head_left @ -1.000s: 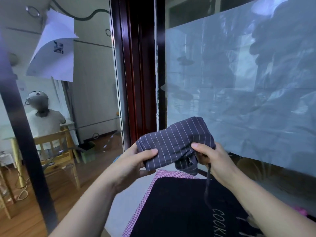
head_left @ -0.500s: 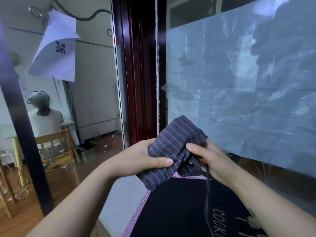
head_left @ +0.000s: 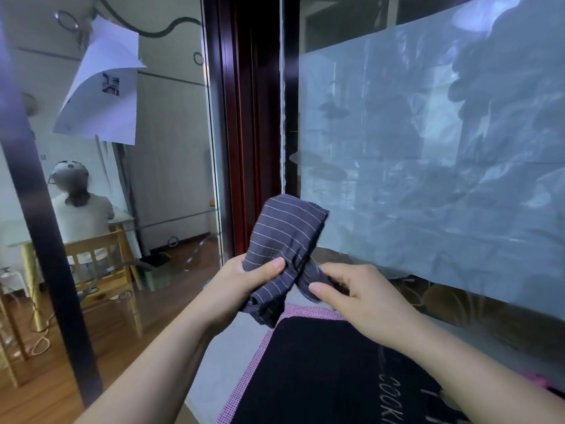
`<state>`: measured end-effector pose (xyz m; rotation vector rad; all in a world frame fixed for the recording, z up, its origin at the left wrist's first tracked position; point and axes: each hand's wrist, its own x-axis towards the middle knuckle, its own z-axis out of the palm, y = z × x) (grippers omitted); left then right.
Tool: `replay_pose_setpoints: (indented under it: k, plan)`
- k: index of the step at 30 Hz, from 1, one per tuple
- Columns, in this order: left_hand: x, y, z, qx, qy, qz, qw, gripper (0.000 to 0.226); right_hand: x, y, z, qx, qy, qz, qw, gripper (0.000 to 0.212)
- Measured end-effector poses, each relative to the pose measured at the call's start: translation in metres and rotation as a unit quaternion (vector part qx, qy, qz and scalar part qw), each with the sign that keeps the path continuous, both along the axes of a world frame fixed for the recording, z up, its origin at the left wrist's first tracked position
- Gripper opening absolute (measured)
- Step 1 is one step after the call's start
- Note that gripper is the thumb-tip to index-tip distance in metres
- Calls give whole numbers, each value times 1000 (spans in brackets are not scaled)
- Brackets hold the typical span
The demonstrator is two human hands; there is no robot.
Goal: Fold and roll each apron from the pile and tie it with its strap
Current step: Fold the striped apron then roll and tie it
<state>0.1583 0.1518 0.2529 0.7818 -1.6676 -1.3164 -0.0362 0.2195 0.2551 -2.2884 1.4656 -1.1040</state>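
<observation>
The striped apron point(head_left: 284, 234), rolled into a bundle, is held in the air over the desk point(head_left: 220, 362), above the black apron point(head_left: 321, 377) lying flat there. A second ago it sat level between both hands; now it is tipped, one end pointing up at the window. The left hand point(head_left: 244, 286) clamps the lower half, thumb across the front. The right hand point(head_left: 367, 298) has slid down and pinches a fold or the strap just beside that thumb; I cannot tell which. To me the rolling looks done and the tying is starting.
</observation>
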Motion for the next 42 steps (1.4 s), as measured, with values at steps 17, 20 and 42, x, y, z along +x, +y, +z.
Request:
replay_pose_setpoints:
  k: [17,20,42]
  plan:
    - [15,-3,2,46,-119,-83,988,36,3,8,32,-47,260,-20,964,21]
    - [8,-1,4,9,-165,-72,984,18,8,10,33,-77,340,-29,937,26]
    - [7,-1,-4,-96,-327,-52,939,29,-26,3,76,110,123,71,984,29]
